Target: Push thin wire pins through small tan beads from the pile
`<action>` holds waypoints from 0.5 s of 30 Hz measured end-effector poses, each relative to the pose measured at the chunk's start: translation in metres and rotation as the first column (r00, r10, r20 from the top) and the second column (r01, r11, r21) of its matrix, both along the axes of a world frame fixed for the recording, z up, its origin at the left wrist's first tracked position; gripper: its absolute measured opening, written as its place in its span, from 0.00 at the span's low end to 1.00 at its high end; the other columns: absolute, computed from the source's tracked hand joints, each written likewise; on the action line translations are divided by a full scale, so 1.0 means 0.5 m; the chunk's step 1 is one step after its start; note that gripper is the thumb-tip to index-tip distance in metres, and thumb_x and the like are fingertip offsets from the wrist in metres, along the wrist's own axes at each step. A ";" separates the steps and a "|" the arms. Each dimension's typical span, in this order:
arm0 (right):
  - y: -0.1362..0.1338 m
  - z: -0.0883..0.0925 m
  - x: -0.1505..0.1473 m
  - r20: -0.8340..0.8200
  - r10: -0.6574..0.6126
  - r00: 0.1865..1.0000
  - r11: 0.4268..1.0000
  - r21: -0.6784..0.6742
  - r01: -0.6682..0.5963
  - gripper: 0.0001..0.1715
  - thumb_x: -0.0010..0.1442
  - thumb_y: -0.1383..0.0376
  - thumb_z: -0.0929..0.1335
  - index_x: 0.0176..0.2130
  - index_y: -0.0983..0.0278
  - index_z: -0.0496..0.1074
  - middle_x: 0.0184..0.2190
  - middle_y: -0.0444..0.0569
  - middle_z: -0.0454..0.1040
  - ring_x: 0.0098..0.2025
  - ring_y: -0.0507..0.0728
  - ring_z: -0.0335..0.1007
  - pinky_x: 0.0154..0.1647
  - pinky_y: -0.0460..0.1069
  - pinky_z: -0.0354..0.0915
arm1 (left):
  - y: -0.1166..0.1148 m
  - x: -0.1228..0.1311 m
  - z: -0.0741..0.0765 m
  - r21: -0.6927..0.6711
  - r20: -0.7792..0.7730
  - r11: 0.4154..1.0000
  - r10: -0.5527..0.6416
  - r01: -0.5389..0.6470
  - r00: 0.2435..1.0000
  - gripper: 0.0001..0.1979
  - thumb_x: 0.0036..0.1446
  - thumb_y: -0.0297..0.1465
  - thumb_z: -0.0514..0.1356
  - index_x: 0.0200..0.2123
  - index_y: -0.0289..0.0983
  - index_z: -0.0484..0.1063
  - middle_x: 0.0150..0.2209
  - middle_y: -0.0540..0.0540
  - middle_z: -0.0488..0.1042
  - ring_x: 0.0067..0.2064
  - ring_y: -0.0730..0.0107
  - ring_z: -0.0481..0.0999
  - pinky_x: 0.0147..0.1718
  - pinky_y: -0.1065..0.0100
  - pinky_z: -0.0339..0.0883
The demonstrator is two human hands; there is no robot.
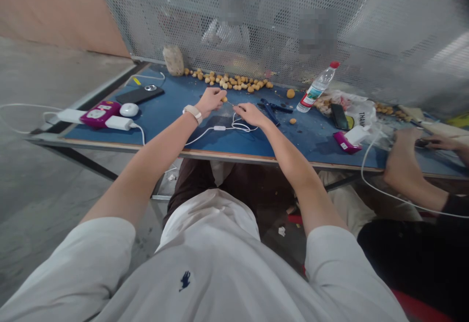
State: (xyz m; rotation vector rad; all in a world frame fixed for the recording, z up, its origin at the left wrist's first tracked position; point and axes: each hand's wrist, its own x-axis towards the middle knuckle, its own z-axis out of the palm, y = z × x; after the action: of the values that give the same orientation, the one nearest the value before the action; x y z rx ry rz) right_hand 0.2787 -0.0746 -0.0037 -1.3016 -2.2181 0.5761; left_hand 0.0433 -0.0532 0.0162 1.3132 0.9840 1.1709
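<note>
Left hand: the left hand (209, 102) is pinching a small tan ball (223, 99), probably a nut, above the table.
Right hand: the right hand (251, 115) is gripping a thin metal pin (230, 103), just apart from the left.
Surface: the blue tabletop (164, 117) is carrying a row of tan balls (227, 80), blue-handled pliers (270, 111) and a water bottle (317, 87).
Room: a perforated metal screen (366, 24) is standing behind the table, with a concrete floor (47, 82) spreading left.
</note>
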 end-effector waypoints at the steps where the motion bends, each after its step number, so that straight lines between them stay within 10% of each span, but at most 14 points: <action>1: 0.000 0.000 0.000 0.008 -0.010 1.000 1.000 0.006 0.010 0.39 0.92 0.37 0.68 0.35 0.57 0.70 0.31 0.49 0.75 0.36 0.60 0.72 0.44 0.56 0.61 | -0.002 0.001 0.001 0.007 -0.002 1.000 0.011 -0.011 1.000 0.28 0.88 0.21 0.61 0.33 0.46 0.56 0.23 0.60 0.56 0.22 0.81 0.52 0.25 0.73 0.41; 15: -0.002 -0.002 -0.009 0.000 -0.043 0.999 0.998 0.055 0.043 0.46 0.90 0.25 0.64 0.36 0.57 0.69 0.31 0.49 0.75 0.38 0.62 0.73 0.45 0.56 0.60 | -0.018 0.002 0.016 -0.017 -0.010 0.999 0.032 -0.032 0.999 0.26 0.90 0.20 0.58 0.35 0.46 0.56 0.25 0.60 0.56 0.22 0.83 0.51 0.26 0.72 0.39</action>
State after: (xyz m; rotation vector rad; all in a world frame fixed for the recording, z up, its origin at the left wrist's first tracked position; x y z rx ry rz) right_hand 0.2744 -0.0758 -0.0048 -1.3185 -2.1860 0.4948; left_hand 0.0443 -0.0622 0.0241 1.2950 1.0236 1.1782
